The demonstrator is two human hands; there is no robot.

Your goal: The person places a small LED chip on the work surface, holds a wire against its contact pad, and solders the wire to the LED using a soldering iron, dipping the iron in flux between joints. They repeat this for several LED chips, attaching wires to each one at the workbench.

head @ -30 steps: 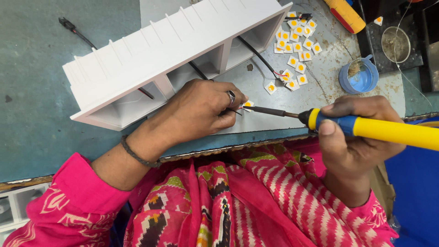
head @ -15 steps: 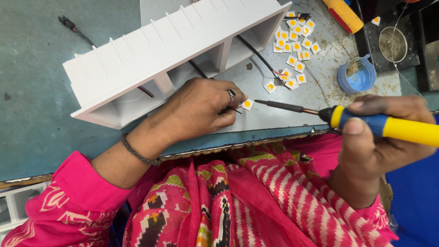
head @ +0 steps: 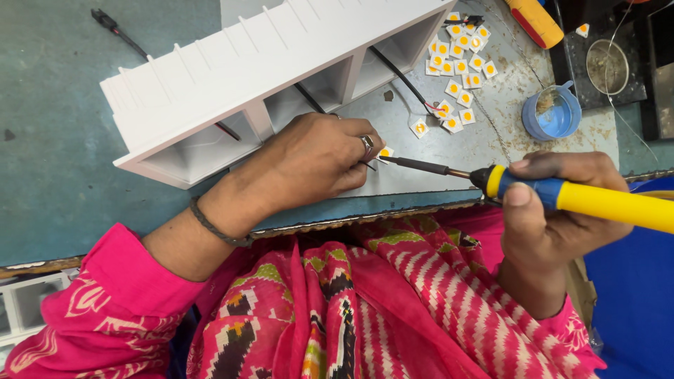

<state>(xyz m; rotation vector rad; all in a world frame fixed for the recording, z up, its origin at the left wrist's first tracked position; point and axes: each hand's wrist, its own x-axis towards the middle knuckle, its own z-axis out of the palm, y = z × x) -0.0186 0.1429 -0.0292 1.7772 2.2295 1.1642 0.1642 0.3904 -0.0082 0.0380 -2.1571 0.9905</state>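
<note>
Since a second ago the right hand point(head: 562, 210) has drawn back toward the right, so the soldering iron point(head: 554, 193) now reaches farther across the bench and only its dark tip meets the small white chip with the yellow centre point(head: 385, 151); over the last half second little has shifted. That chip lies on the grey work plate point(head: 449, 165), pinned at the fingertips of the left hand point(head: 316, 158), whose fingers are curled together and pressed down on it; a ring shows on one of them. The right hand's fingers are wrapped tight around the iron's blue and yellow grip, thumb on top, with the yellow handle running off the right edge. Just behind the left hand stands a long white ribbed housing point(head: 267, 77) with open square compartments facing the person, and dark wires point(head: 404, 81) run out of it across the plate. Beyond the tip, a loose scatter of matching white and yellow chips point(head: 460, 60) lies on the plate, well apart from the one being touched. To the right of them sits a small blue cup point(head: 551, 112), and past it a round metal tin point(head: 607, 67) on a dark tray. A yellow and red tool handle point(head: 537, 21) lies at the top edge. The teal bench top point(head: 63, 161) spreads out to the left.
</note>
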